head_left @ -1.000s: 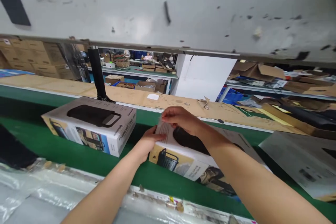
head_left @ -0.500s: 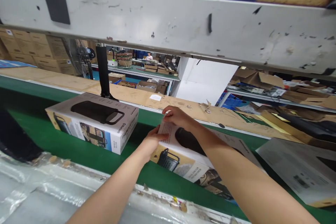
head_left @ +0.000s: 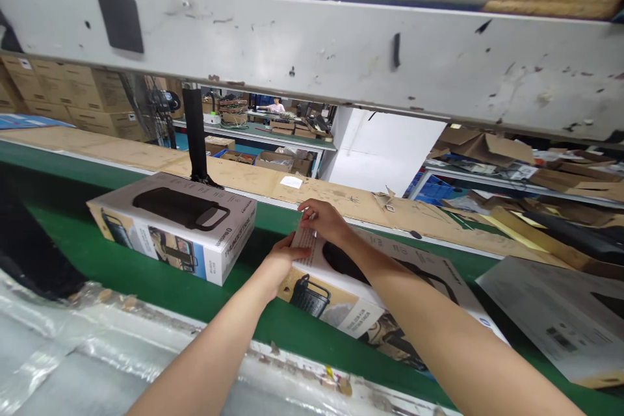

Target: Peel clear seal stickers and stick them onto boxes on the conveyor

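Head view: both hands meet at the far left end of a printed carton that lies flat on the green worktop, its long side running away to the right under the right forearm. The left hand is pressed against that end from the near side, fingers curled round the corner, so its grip is closed on the carton and steadies it. The right hand sits just beyond and above the left one, fingertips pinched on a small pale sheet or flap at the top edge of the same end; whether it is a loose label or part of the carton cannot be told. One hand bracing leaves the other free for fine work on the end face

Left of the grip, apart from it, a second carton rests on the worktop. Behind the hands runs a cardboard-covered ledge, and a grey beam crosses overhead
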Demonstrator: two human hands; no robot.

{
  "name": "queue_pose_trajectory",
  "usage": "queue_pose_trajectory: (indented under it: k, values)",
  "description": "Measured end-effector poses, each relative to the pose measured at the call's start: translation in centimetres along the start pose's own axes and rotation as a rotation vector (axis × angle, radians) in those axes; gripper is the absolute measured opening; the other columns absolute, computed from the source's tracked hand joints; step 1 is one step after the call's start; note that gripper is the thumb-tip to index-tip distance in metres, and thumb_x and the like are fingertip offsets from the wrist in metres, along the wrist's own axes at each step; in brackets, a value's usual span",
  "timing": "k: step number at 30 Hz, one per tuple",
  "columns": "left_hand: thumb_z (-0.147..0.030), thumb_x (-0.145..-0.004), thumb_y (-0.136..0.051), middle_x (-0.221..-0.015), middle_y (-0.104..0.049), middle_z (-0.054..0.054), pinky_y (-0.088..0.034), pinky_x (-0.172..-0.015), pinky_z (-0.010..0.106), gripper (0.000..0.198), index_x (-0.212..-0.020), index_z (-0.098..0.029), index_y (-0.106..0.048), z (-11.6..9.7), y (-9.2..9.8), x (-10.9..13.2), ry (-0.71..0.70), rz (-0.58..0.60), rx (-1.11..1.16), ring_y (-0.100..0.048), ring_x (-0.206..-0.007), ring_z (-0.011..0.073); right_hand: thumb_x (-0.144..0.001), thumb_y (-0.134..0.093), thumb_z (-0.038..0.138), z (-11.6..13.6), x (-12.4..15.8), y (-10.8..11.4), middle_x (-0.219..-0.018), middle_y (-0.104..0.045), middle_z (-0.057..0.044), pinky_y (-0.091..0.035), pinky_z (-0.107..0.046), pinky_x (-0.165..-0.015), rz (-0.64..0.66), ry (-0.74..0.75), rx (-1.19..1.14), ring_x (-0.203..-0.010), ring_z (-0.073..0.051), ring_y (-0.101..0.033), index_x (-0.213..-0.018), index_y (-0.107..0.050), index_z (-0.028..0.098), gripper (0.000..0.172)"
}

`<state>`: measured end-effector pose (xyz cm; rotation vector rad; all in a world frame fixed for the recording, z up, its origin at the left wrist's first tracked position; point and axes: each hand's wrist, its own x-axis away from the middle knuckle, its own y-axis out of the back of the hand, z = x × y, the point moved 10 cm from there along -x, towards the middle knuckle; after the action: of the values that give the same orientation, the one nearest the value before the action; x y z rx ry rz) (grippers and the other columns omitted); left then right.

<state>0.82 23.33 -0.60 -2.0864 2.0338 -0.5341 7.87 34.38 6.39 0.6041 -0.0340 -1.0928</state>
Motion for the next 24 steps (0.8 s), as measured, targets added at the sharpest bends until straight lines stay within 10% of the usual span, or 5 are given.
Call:
queue_pose_trajectory:
  k: [10, 19, 24]
  values:
    - [-0.024, -0.054, -0.08, -0.085, -0.077, 0.007, -0.045, -0.07, 0.031, 0.06, -0.113, -0.015, -0.073, -0.5, 0.7, 0.1, -0.015, -0.019, 0.009, -0.069, -0.074, 0.0246, -0.069, -0.066, 0.023, 1.0, 0.0, 1.1, -0.084, -0.065, 0.0, -0.041, -0.025, -0.063, -0.064, 0.081, -0.066, -0.064, -0.011, -0.05, -0.093, -0.066, 0.02, 0.025]
    - [-0.02, -0.059, -0.077, -0.084, -0.077, 0.006, -0.046, -0.069, 0.029, 0.048, -0.106, -0.014, -0.074, -1.1, 1.3, 0.4, -0.03, -0.04, 0.0, -0.068, -0.072, 0.0226, -0.066, -0.077, 0.035, 3.5, 1.9, -1.6, -0.086, -0.065, -0.001, -0.033, -0.019, -0.05, 0.371, -0.026, -0.186, -0.06, -0.009, -0.049, -0.106, -0.063, 0.02, 0.045]
    - [-0.021, -0.06, -0.077, -0.081, -0.077, 0.006, -0.046, -0.068, 0.03, 0.051, -0.11, -0.014, -0.074, -1.1, 1.9, 0.3, -0.021, -0.051, -0.008, -0.068, -0.07, 0.0233, -0.069, -0.076, 0.025, 2.3, 0.5, -2.7, -0.087, -0.065, -0.001, -0.039, -0.02, -0.056, 0.342, -0.055, -0.109, -0.065, -0.011, -0.055, -0.106, -0.062, 0.02, 0.04]
